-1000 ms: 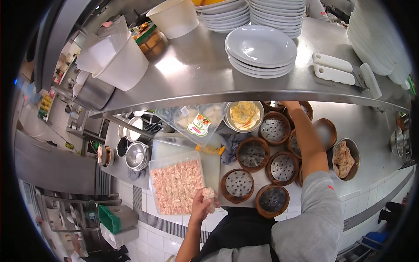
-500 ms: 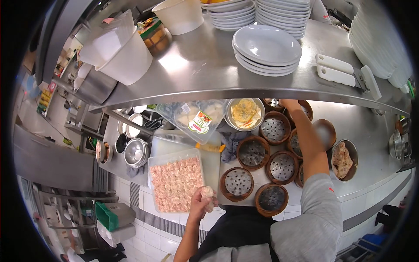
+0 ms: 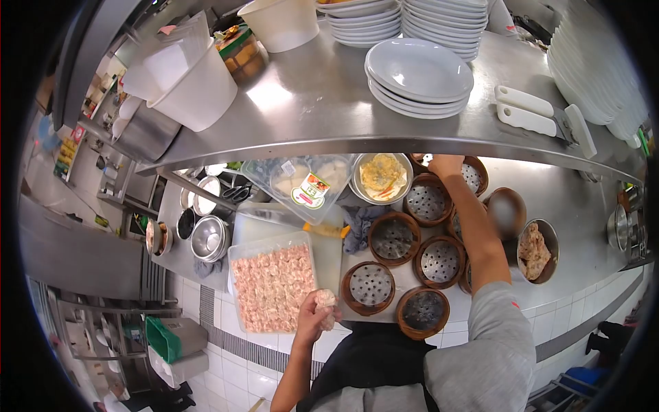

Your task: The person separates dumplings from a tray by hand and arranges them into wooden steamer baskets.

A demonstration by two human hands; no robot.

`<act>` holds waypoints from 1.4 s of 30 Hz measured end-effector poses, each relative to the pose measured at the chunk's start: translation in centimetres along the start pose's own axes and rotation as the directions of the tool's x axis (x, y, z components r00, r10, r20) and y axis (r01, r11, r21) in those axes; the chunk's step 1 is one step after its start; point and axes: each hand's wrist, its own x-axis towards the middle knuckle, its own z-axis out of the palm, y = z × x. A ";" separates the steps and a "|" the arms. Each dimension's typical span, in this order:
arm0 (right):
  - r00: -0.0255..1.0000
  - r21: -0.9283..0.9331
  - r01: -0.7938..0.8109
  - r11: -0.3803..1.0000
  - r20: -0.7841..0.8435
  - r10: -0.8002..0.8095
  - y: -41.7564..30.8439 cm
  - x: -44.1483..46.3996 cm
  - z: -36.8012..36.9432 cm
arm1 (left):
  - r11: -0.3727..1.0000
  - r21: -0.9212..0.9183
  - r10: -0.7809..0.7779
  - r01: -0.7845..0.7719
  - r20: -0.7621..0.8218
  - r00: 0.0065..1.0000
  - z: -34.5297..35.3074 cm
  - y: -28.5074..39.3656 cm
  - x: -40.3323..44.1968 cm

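My left hand (image 3: 313,318) is closed around pale dumplings (image 3: 326,299), beside the lower right corner of a clear tray (image 3: 310,240) filled with rows of pinkish dumplings. My right arm reaches over several round wooden steamer baskets (image 3: 439,262) with perforated metal bottoms. At the far end of them, just under the shelf edge, is my right hand (image 3: 445,165), over a basket where something whitish shows; its fingertips are hidden. A bowl of yellowish filling (image 3: 383,177) stands left of that hand. A bowl of pink meat mixture (image 3: 534,251) is right of my arm.
Above, a metal shelf (image 3: 309,117) carries stacked white plates (image 3: 419,69), white-handled tools (image 3: 525,110) and white tubs (image 3: 199,89). A clear lidded box (image 3: 295,182), an orange-handled knife (image 3: 322,227), a grey cloth (image 3: 358,230) and metal bowls (image 3: 209,237) lie on the counter.
My right hand has moved slightly left and toward me, among the far baskets. The left hand still holds the dumplings. The camera view has shifted slightly.
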 end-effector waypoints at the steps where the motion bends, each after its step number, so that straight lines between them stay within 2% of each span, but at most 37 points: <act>1: 0.998 0.008 -0.052 0.999 0.037 0.052 -0.3 -0.2 -0.4 | 1.000 0.000 0.008 -0.008 -0.003 1.000 0.0 0.0 0.0; 4: 0.995 0.050 -0.044 0.998 0.094 0.039 0.1 0.0 -0.4 | 1.000 0.002 0.010 -0.010 0.005 1.000 -0.2 0.0 -0.1; 8: 0.997 0.062 -0.033 0.998 0.069 0.029 0.1 0.2 0.5 | 1.000 0.002 0.001 -0.001 -0.012 1.000 -0.6 -0.2 -0.3; 10: 0.999 0.173 -0.031 0.984 -0.023 0.035 0.1 0.4 1.2 | 1.000 -0.004 0.002 -0.002 -0.020 1.000 -1.0 -0.5 -0.5; 11: 0.999 0.174 -0.029 0.984 -0.024 0.033 -0.1 0.5 1.0 | 1.000 -0.004 0.005 -0.005 -0.020 1.000 -1.1 -0.5 -0.5; 13: 0.990 0.127 0.093 0.988 -0.113 -0.078 -0.5 0.8 0.6 | 1.000 0.003 0.002 -0.002 -0.028 1.000 -1.0 -0.5 -0.5; 17: 0.985 0.200 0.100 0.975 -0.161 -0.068 -0.6 0.2 0.5 | 1.000 0.002 0.024 -0.024 -0.010 1.000 -1.3 -0.6 -0.3; 23: 0.977 0.238 0.175 0.955 -0.158 -0.139 -0.5 2.3 1.2 | 1.000 -0.004 -0.003 0.002 -0.045 0.999 -1.2 -0.6 -0.8; 25: 0.947 0.176 0.227 0.958 -0.269 -0.175 1.0 3.8 3.8 | 1.000 0.004 0.000 0.001 -0.060 0.998 -1.3 -0.6 -0.9; 38: 0.973 0.062 0.206 0.977 0.097 -0.211 1.8 5.0 3.0 | 1.000 -0.002 -0.002 0.002 -0.062 0.998 -1.2 -0.3 -1.1; 41: 0.966 0.056 0.221 0.974 0.125 -0.226 2.6 5.3 4.0 | 0.999 0.048 0.005 -0.001 -0.084 0.996 -1.1 -0.3 -1.0; 42: 0.968 0.116 0.246 0.962 0.023 -0.250 3.5 5.6 5.8 | 0.999 0.048 0.006 -0.002 -0.081 0.997 -1.1 -0.3 -1.0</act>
